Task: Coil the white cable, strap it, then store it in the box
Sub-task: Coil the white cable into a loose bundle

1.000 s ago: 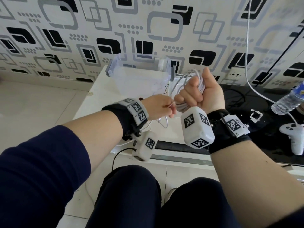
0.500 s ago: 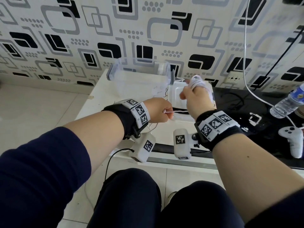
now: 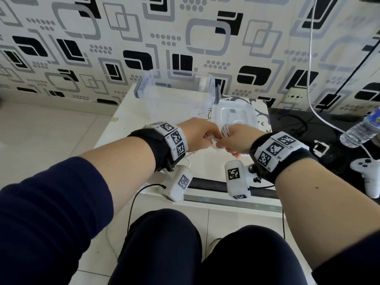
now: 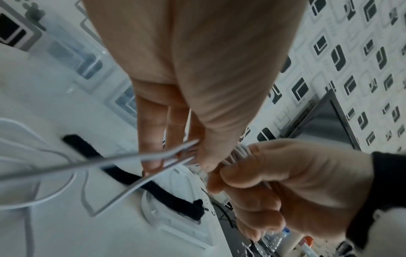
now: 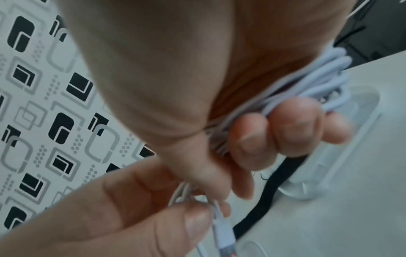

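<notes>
The white cable (image 5: 318, 83) is wound in several loops that my right hand (image 3: 226, 141) grips in its curled fingers, low over the white table. My left hand (image 3: 207, 137) meets it from the left and pinches the cable's loose end just behind the plug (image 5: 224, 233). Two slack strands (image 4: 136, 158) trail from that pinch towards the table's near edge. A black strap (image 4: 136, 177) lies flat under the hands, partly across the white lid (image 3: 234, 114). The clear box (image 3: 174, 93) stands open behind, against the wall.
A black tabletop (image 3: 308, 128) joins on the right, with a water bottle (image 3: 362, 130), a white game controller (image 3: 368, 171) and a small black-and-white part (image 3: 320, 148). Another white cord (image 3: 312, 79) hangs down the wall there. My knees are below the table's near edge.
My right hand has turned over and dropped from a raised fist to just above the table, still gripping the coil. The left hand has stayed on the cable end and now touches it.
</notes>
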